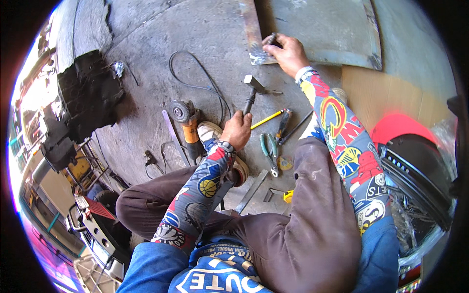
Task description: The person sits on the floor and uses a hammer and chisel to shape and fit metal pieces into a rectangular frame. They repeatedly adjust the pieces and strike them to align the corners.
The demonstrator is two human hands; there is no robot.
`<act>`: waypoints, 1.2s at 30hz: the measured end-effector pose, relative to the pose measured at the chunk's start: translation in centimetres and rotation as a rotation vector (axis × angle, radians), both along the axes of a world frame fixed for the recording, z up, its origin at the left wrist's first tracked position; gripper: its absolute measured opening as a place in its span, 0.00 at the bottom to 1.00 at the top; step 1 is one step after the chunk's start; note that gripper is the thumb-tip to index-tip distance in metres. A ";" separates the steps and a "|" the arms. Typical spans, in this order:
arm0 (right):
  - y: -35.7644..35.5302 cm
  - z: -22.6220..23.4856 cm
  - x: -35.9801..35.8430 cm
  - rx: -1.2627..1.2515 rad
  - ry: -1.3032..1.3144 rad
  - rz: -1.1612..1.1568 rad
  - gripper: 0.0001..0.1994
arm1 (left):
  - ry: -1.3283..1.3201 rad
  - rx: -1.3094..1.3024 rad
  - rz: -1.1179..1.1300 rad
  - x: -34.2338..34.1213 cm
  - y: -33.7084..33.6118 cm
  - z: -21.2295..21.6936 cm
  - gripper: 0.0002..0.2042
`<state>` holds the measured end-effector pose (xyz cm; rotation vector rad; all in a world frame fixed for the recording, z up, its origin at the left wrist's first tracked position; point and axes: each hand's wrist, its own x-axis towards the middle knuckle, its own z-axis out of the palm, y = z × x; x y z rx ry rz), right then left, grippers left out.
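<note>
My left hand (236, 131) is closed round the dark handle of a hammer (250, 100), its metal head pointing away from me over the concrete floor. Farther off to the right, my right hand (289, 52) pinches a short dark rod-like piece (273, 40) whose exact kind I cannot make out. That hand is at the near left corner of a flat grey metal panel (325, 34) with a raised edge. Between my shoes lie green-handled pliers (266, 146), a screwdriver (284, 122) with orange on its handle and a thin yellow stick (266, 119).
An orange angle grinder (191, 132) lies left of my left shoe, its black cord (200, 66) looped beyond it. A flat metal bar (251, 191) lies close to me. Cardboard (391, 90) and a red-rimmed black item (405, 129) are on the right; a dark torn sheet (88, 95) is at left.
</note>
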<state>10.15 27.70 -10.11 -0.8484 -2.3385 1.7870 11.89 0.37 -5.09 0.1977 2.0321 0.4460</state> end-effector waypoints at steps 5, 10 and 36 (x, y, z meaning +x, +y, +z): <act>-1.3 0.4 -0.4 -0.127 -0.043 0.019 0.03 | 0.019 -0.009 -0.009 -0.1 0.9 1.9 0.20; -2.3 1.4 -0.7 -0.017 -0.122 -0.044 0.05 | 0.008 -0.023 -0.043 -0.8 1.3 2.9 0.20; -2.0 1.7 -0.6 0.079 -0.164 -0.021 0.05 | 0.053 0.009 -0.001 -0.2 1.0 2.5 0.20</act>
